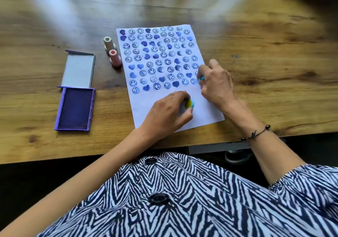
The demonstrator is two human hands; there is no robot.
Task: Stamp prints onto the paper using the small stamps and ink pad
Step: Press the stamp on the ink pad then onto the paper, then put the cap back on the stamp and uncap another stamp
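A white paper (206,112) lies on the wooden table, covered in rows of blue smiley and heart prints down to its lower part. My left hand (164,112) rests on the paper's bare lower area and grips a small blue stamp (189,103) whose yellow smiley top faces right. At the paper's right edge my right hand (215,83) holds a light blue stamp (201,77), mostly hidden by the fingers. An open purple ink pad (75,108) sits to the left, its lid (78,70) folded back.
A cream stamp (108,44) and a pink stamp (115,58) stand upright just left of the paper's upper half. The table's near edge (91,156) runs below my forearms. A dark stain (235,56) marks the wood right of the paper.
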